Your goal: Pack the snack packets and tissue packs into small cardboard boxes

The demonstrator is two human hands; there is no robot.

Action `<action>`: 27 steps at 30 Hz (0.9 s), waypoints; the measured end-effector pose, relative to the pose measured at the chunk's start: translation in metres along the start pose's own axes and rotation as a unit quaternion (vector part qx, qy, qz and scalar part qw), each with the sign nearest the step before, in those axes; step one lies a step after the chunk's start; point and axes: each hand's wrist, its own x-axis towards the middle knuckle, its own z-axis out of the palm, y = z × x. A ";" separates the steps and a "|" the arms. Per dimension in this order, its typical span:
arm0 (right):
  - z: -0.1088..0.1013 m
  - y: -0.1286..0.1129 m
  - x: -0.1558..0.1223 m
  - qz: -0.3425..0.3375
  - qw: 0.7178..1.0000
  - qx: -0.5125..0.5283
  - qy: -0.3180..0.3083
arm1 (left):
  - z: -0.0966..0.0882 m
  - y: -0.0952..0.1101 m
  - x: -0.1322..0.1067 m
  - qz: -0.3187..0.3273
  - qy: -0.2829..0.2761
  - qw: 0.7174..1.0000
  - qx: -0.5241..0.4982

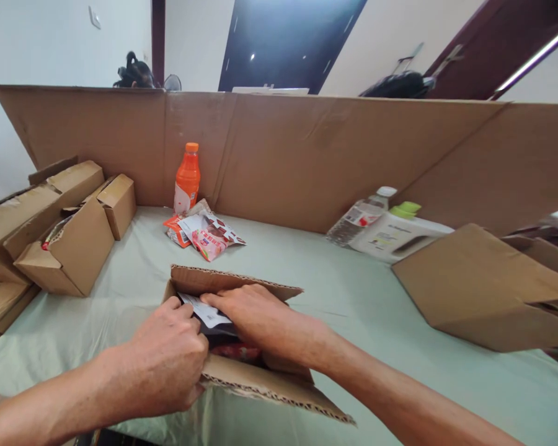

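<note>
A small open cardboard box (242, 282) lies in front of me on the pale green table cover (335, 297). My left hand (170, 356) is curled over the box's near left edge, its fingers closed on the edge of a packet (209, 313) with a white label inside the box. Reaching in from the right, my right hand (251, 310) lies with fingers flat, pressing down on the same packet. Something red (239, 352) shows under the packet.
Snack packets (204, 232) and an orange bottle (187, 176) sit at the back, by a tall cardboard wall (307, 155). Open boxes (69, 235) stand at left. A clear bottle (360, 217), a white jug (395, 235) and a cardboard box (488, 291) are at right.
</note>
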 end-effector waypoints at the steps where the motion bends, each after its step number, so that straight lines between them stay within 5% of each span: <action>1: 0.001 0.001 0.004 0.004 1.000 -0.008 -0.010 | -0.001 0.000 0.000 0.000 -0.008 1.000 0.002; 5: 0.013 0.005 0.023 -0.007 0.998 -0.017 -0.060 | -0.004 -0.001 0.003 -0.016 -0.030 0.999 -0.004; 11: 0.017 0.014 0.034 -0.049 0.994 0.031 -0.089 | -0.003 0.000 -0.003 -0.079 0.073 0.993 -0.054; 14: 0.009 0.010 0.012 -0.074 0.990 0.077 -0.093 | -0.003 0.002 -0.007 -0.040 0.025 0.996 -0.070; 17: 0.001 0.008 -0.031 -0.107 0.983 0.146 0.010 | -0.002 0.001 -0.006 -0.020 -0.009 0.998 -0.066; 19: -0.004 0.016 -0.059 -0.095 0.965 0.186 0.161 | -0.002 0.000 -0.004 -0.020 0.001 0.998 -0.066; 21: -0.008 0.037 -0.074 -0.044 0.916 0.214 0.337 | -0.002 0.000 -0.002 -0.010 0.009 0.998 -0.065; 23: -0.008 0.068 -0.067 0.040 0.871 0.213 0.441 | -0.003 0.000 -0.002 -0.008 0.016 0.998 -0.066; 25: -0.001 0.104 -0.040 0.134 0.876 0.191 0.422 | -0.001 -0.001 -0.002 -0.017 0.028 0.997 -0.074; 27: 0.010 0.137 0.000 0.211 0.906 0.164 0.328 | 0.005 -0.003 -0.002 -0.018 0.048 0.996 -0.073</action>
